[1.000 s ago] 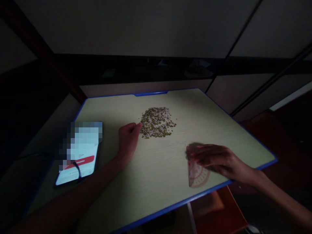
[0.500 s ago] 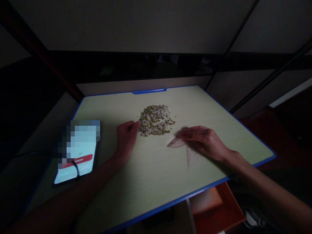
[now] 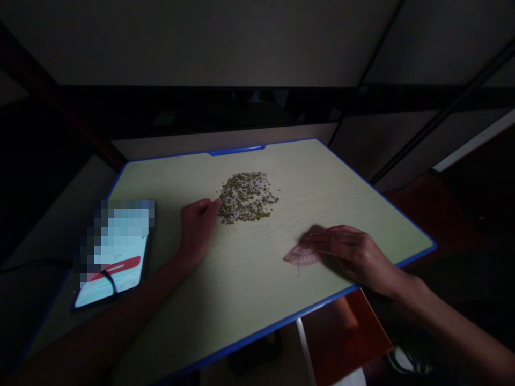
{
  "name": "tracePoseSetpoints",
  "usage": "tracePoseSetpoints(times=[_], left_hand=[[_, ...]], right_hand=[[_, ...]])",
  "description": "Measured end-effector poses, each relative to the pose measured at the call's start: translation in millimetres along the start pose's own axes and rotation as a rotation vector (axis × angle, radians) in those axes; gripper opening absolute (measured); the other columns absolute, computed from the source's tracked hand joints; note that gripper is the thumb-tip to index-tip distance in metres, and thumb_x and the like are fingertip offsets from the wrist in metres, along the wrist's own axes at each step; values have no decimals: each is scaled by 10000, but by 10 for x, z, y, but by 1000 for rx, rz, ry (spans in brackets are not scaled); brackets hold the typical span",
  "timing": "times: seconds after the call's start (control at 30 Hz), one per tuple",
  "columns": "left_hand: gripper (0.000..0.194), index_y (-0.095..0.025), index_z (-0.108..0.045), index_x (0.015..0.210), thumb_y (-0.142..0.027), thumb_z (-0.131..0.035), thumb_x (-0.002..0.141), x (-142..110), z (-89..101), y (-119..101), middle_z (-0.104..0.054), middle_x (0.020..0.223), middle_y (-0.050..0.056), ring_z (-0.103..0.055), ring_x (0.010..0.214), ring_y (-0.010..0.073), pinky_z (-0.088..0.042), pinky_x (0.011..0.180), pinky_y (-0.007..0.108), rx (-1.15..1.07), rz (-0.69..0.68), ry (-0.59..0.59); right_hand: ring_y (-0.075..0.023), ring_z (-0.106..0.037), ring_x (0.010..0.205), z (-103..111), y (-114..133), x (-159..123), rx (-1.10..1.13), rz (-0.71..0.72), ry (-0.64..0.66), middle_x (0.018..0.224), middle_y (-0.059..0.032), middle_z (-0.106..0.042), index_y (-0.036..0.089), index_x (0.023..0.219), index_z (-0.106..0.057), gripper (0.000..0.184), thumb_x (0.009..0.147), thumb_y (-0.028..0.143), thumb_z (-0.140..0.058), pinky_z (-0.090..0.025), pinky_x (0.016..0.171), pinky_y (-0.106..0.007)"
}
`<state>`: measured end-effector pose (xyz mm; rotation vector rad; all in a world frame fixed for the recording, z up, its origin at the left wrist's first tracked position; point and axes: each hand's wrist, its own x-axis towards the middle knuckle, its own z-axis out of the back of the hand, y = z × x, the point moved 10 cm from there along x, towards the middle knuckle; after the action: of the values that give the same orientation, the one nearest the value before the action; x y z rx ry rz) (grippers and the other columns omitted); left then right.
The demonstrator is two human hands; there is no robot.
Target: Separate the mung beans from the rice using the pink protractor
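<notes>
My right hand [image 3: 350, 249] grips a clear protractor [image 3: 302, 256] low over the front right of the board. Its curved, marked edge points left, and my fingers hide the rest. A few tiny specks lie just below it. My left hand [image 3: 198, 225] is closed in a fist at the left edge of a loose pile of mixed green and whitish grains [image 3: 246, 195]. The thumb tip is beside the outermost grains. Whether anything is inside that fist is hidden.
The pale tabletop [image 3: 161, 182] has a blue rim. A lit phone or tablet [image 3: 124, 279] with a cable lies at the left, by my left forearm. Below the front edge is an open orange-red drawer or box [image 3: 341, 343]. Dark cabinet panels stand behind.
My right hand and the protractor have moved nearer the front edge. The pale speckled patch beneath them no longer shows, apart from a few specks. My left hand keeps its place beside the pile.
</notes>
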<state>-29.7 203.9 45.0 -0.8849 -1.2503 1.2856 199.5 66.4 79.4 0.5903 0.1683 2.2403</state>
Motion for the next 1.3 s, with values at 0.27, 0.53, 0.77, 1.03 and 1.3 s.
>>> tracePoseSetpoints(times=[0.27,0.53,0.77,1.03,1.3], left_hand=[[394,-198,-313,385,-285,-548,688,-117,-42,-297,-263,387,-63,-247,402,83,-189,422,259,198,-154,8],[366,-191,-319,400,-289,-517,692,-339,-309,-461,-265,410,-60,-258,430,78,-209,442,236,327,-241,175],[372,-185,-301,400,-286,-508,692,-627,-578,-601,-252,410,-60,-240,424,67,-191,435,230,356,-239,366],[354,-201,-395,372,-357,-532,659,-1255,-531,-689,-367,313,-36,-319,329,80,-222,380,232,104,124,459],[210,-222,-555,559,-406,-647,602,-3139,-1119,510,-458,429,-41,-455,439,116,-381,528,272,-308,964,567]], right_hand=[[-220,-638,969,91,78,-213,37,7,-20,1080,-68,-678,200,1063,-622,316,827,71,-458,-496,796,-405],[-212,-651,941,192,60,-124,51,36,-62,1017,-76,-702,182,1008,-657,320,817,69,-427,-506,800,-387],[-209,-632,978,49,174,100,55,183,12,1016,-83,-700,149,927,-680,287,820,83,-422,-487,844,-365],[-198,-614,1002,84,86,-74,155,142,64,1041,-57,-692,188,982,-673,309,811,69,-444,-461,879,-368],[-193,-626,989,195,47,-213,170,120,88,1028,-40,-697,207,951,-674,286,821,63,-465,-455,884,-365]])
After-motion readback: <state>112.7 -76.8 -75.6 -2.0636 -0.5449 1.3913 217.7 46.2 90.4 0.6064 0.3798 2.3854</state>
